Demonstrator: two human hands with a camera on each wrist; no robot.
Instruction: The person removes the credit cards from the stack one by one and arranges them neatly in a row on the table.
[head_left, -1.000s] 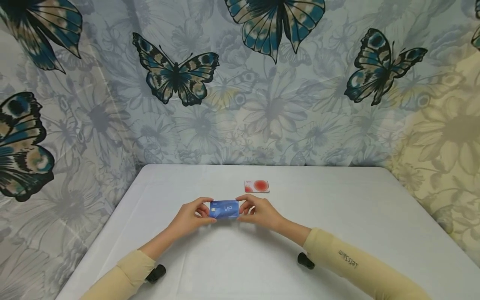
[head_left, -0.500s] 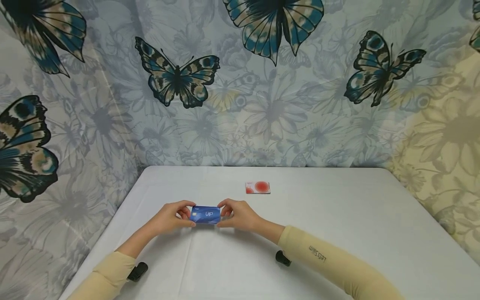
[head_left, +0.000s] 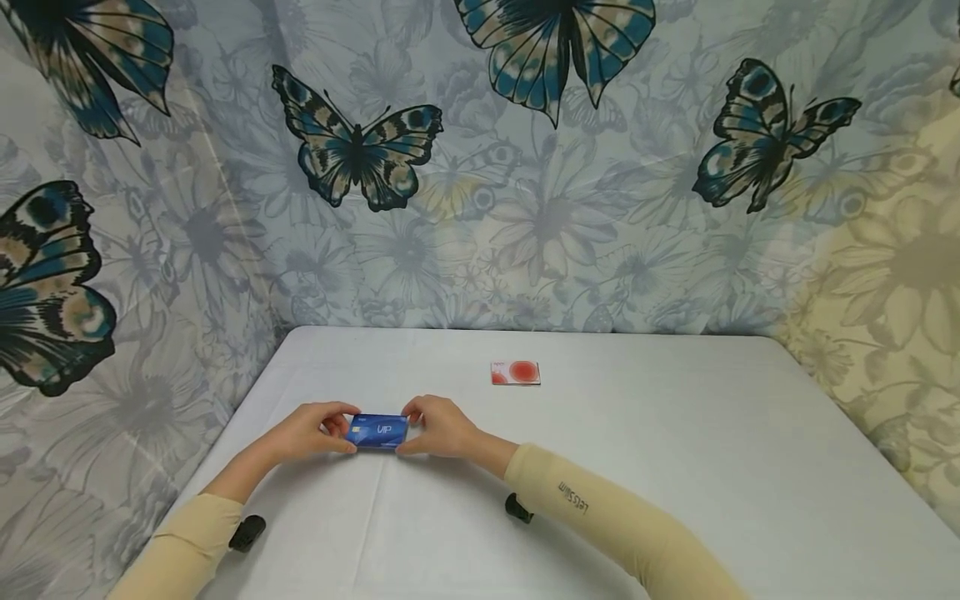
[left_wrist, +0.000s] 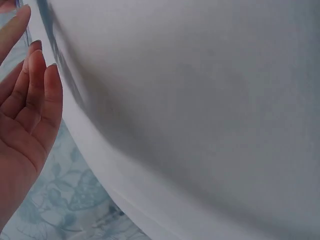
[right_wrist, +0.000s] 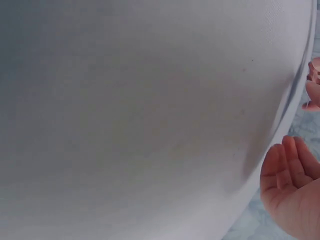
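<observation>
A blue card point(head_left: 378, 431) printed "VIP", with a gold chip at its left, lies face up between my two hands, close over the white table. My left hand point(head_left: 311, 431) pinches its left end, thumb at the near corner and forefinger at the far corner. At the right end my right hand point(head_left: 444, 427) grips it in the same way. The left wrist view has the left hand point(left_wrist: 27, 120) at its left edge, other fingers bent loosely. In the right wrist view the right hand point(right_wrist: 295, 190) shows at lower right; the card is mostly out of both wrist views.
Further back on the table point(head_left: 637, 467) lies a white card with red circles point(head_left: 515, 372), right of the blue one. Dark wrist cameras point(head_left: 247, 533) hang under both forearms. A butterfly-patterned cloth point(head_left: 555, 208) stands behind the table's far edge.
Both hands have carried the blue card leftward across the table and slightly nearer to me, and it now looks lower. The red and white card has stayed in place.
</observation>
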